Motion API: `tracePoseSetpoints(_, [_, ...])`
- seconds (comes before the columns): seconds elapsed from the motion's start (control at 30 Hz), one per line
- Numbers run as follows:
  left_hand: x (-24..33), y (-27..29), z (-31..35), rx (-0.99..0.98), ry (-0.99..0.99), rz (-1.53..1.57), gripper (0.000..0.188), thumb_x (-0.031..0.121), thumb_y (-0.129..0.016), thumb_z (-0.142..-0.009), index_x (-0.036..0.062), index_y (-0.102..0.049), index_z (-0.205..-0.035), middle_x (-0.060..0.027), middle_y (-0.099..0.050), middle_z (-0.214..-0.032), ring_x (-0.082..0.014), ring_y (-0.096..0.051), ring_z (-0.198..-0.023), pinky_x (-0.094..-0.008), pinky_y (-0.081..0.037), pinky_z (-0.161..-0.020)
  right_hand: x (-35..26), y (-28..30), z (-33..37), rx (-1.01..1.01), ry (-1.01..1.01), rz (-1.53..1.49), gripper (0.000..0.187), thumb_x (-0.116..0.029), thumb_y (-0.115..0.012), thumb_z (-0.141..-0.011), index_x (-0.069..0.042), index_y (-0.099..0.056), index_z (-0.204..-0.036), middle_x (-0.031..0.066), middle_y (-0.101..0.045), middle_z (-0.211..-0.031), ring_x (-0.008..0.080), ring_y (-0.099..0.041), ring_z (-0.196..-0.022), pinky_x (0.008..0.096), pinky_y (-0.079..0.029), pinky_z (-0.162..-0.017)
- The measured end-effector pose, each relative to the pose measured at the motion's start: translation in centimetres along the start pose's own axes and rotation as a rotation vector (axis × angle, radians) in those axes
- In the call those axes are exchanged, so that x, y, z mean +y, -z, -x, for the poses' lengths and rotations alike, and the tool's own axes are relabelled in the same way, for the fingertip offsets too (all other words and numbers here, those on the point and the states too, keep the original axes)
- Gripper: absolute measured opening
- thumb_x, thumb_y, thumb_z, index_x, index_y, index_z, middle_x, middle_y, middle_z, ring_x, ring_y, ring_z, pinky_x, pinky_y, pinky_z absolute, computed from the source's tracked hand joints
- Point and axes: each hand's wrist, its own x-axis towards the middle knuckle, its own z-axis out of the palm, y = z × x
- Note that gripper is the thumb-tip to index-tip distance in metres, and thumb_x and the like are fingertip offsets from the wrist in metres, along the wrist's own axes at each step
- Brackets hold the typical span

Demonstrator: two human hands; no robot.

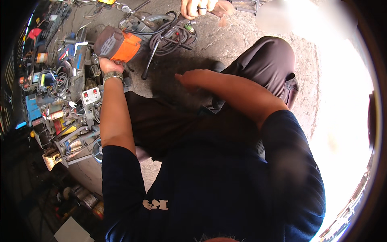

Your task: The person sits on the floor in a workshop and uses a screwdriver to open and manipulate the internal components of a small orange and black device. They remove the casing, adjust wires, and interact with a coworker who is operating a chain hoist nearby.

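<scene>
An orange and dark-grey power tool (125, 47) lies to the upper left, with a black-knobbed metal lever (155, 56) beside it. My left hand (109, 65), a watch on its wrist, is closed against the tool's near lower end; the tool's body hides part of the fingers. Over the gap between my knees is my right hand (193, 79), apart from the tool. It is slightly blurred, with a finger stretched toward the left and nothing visible in it. At the top, another person's ringed hand (196, 8) is by the lever's upper end.
Coiled cable (169, 42) lies on the concrete floor (242, 30) behind the lever. Along the left are crowded tools and cords, a socket box with red switches (91, 95) and a blue case (34, 108). My bent right knee (274, 54) stands at the right, beside glaring light.
</scene>
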Motion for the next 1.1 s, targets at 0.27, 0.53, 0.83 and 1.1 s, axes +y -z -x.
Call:
tracePoseSetpoints(0.27, [-0.1,0.1,-0.2,-0.031,-0.055,0.001,0.048,0.05,-0.043,-0.104,0.0168,-0.064,-0.132,-0.0049,-0.069,-0.13,-0.0279,-0.065,-0.115,-0.054,-0.05,-0.092,1.8,-1.5,-1.2,0.083,-0.002,0.021,0.088,-0.02,-0.066,-0.092,-0.011,-0.022,-0.169,0.0232,-0.073,-0.122,0.0394,-0.072,-0.11,0.049,-0.057,-0.092])
tracePoseSetpoints(0.53, [-0.5,1.2,-0.5,-0.247,-0.123,0.152,0.072,0.061,-0.029,-0.111,0.0063,-0.044,-0.157,-0.0093,-0.054,-0.156,-0.0294,-0.055,-0.139,-0.0484,-0.043,-0.117,4.9,-3.7,-4.5,-0.012,0.146,0.199,0.043,-0.032,-0.074,-0.088,-0.006,-0.069,-0.122,0.0211,-0.075,-0.109,0.0393,-0.073,-0.103,0.0512,-0.059,-0.085])
tracePoseSetpoints(0.83, [-3.1,2.2,-2.1,0.043,-0.113,-0.006,0.094,0.074,-0.04,-0.104,-0.0099,-0.06,-0.141,-0.0176,-0.063,-0.144,-0.0253,-0.058,-0.133,-0.0358,-0.041,-0.112,10.1,3.0,-1.4,0.188,-0.022,0.055,0.071,-0.036,-0.072,-0.093,0.0,-0.05,-0.15,0.022,-0.075,-0.119,0.0404,-0.069,-0.117,0.0464,-0.055,-0.101])
tracePoseSetpoints(1.1, [-2.0,0.1,-0.7,-0.015,-0.081,0.137,0.094,0.075,-0.037,-0.105,-0.0051,-0.05,-0.152,-0.0138,-0.057,-0.152,-0.0277,-0.053,-0.139,-0.0396,-0.04,-0.116,12.5,1.5,-4.1,0.345,-0.185,-0.223,0.081,-0.037,-0.073,-0.091,-0.005,-0.042,-0.159,0.0235,-0.074,-0.125,0.0388,-0.07,-0.119,0.0444,-0.055,-0.103])
